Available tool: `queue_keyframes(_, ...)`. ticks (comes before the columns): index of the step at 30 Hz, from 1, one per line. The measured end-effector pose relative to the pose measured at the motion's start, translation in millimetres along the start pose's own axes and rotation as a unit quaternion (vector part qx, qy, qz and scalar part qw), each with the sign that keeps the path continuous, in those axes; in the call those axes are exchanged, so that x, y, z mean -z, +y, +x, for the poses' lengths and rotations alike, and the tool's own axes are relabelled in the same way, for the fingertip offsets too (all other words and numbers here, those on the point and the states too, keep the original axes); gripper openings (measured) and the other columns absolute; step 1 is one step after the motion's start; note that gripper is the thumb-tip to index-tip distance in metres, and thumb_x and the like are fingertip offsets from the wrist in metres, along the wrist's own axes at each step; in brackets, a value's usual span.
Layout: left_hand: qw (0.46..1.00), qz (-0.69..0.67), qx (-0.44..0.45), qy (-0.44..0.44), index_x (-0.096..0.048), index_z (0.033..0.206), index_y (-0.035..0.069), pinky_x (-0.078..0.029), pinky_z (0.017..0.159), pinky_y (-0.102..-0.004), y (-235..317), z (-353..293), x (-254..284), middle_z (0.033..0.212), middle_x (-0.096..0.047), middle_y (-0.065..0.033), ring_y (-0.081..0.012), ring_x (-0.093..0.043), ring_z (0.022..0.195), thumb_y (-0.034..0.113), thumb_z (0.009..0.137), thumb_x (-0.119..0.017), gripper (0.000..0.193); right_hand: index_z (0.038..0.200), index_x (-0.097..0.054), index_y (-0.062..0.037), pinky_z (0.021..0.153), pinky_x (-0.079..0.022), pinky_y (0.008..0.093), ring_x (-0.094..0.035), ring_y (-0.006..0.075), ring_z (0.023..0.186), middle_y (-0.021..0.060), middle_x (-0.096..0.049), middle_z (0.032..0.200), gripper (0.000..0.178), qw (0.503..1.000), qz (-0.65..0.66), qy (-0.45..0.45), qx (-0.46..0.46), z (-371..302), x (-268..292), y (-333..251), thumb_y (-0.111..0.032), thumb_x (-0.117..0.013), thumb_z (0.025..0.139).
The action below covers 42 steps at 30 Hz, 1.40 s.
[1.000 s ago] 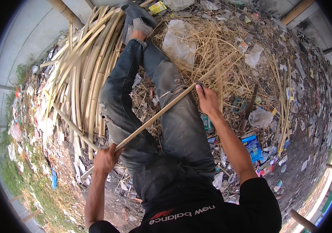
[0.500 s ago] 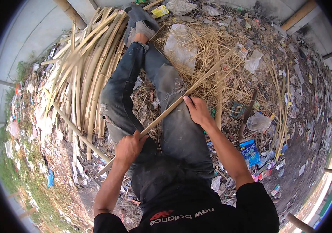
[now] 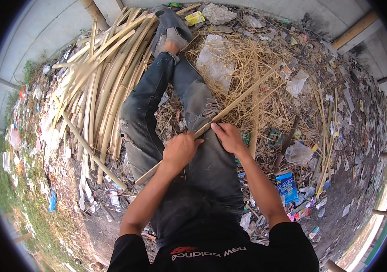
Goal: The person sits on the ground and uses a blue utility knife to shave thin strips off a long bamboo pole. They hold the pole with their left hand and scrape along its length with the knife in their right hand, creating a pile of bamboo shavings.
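Pale strip (image 3: pixel 246 94) slants lower left to upper right across legs (image 3: pixel 214 165); left hand (image 3: pixel 180 150) grasps nearer low end, right hand (image 3: pixel 229 138) seemingly pinches just beyond, grip underneath hidden.

Outdoor spot, daylight, brighter at left. Pale grey panel wall (image 3: pixel 35 38) along top, dark stains (image 3: pixel 313 25) upper right, wooden posts (image 3: pixel 355 31) against it. Dirt ground (image 3: pixel 355 188) strewn with litter (image 3: pixel 52 201); green grass (image 3: pixel 3 195) far left.

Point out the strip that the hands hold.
The long strip slanting across the trousers: the left hand and right hand hold it, while neither touches the pile at left or thin strips at right.
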<state>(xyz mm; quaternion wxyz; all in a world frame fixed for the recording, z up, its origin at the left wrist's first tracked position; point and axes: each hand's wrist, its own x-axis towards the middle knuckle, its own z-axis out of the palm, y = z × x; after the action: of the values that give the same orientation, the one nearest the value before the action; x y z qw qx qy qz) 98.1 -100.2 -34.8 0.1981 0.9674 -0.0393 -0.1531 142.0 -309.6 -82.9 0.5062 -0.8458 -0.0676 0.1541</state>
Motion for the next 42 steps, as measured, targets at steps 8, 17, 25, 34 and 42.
queue_keyframes(8,0.996,0.04,-0.007,-0.074,-0.063,0.111,0.003,-0.055,0.075,-0.0579,-62.7,-82.4,54.1,0.082,-0.072,-0.0253,-0.048,-0.071,0.084,0.038,0.097,-0.073,0.038,0.092,-0.069,0.006,0.071,-0.048,0.0468,-0.063,0.0428,0.072,0.0265,-0.062,0.075,0.055,1.0,0.006,0.004,-0.015,3.6,-1.1,10.9,-0.045,-0.055,0.108)
queue_keyframes(17,0.999,0.023,0.02,-0.041,-0.06,0.114,0.002,-0.054,0.078,-0.0615,-57.2,-96.3,15.8,0.082,-0.071,-0.0277,-0.0508,-0.07,0.084,0.033,0.103,-0.064,0.033,0.097,-0.074,0.0015,0.078,-0.051,0.0524,-0.067,0.048,0.087,0.0275,-0.068,0.083,0.056,0.995,-0.077,-0.017,-0.061,-2.5,-3.4,-7.2,-0.05,-0.055,0.107)
queue_keyframes(25,0.999,0.032,-0.035,0.009,-0.056,0.103,0.0,-0.06,0.07,-0.0552,-30.6,-45.2,-2.0,0.077,-0.072,-0.0248,-0.0456,-0.074,0.075,0.03,0.104,-0.062,0.031,0.095,-0.071,0.0032,0.074,-0.048,0.0513,-0.064,0.0453,0.077,0.0274,-0.063,0.077,0.058,0.997,-0.027,0.008,-0.077,-1.0,-6.5,4.1,-0.051,-0.053,0.108)
queue_keyframes(34,0.998,0.066,-0.015,0.007,-0.054,0.098,-0.001,-0.06,0.064,-0.0551,-29.0,-45.4,-18.3,0.073,-0.071,-0.0235,-0.0447,-0.074,0.07,0.024,0.103,-0.06,0.026,0.084,-0.063,0.0045,0.068,-0.046,0.05,-0.06,0.0435,0.068,0.0241,-0.058,0.068,0.059,0.994,-0.04,0.091,-0.041,0.2,-18.3,4.1,-0.047,-0.053,0.109)
queue_keyframes(42,1.0,0.003,-0.013,0.0,-0.06,0.097,-0.006,-0.06,0.07,-0.0563,-4.0,-21.1,-6.6,0.081,-0.072,-0.0289,-0.0484,-0.074,0.077,0.022,0.101,-0.062,0.028,0.082,-0.068,0.0023,0.069,-0.048,0.0513,-0.062,0.0472,0.07,0.0246,-0.06,0.067,0.057,0.996,-0.09,-0.028,0.003,-13.1,-7.0,-20.8,-0.048,-0.056,0.107)
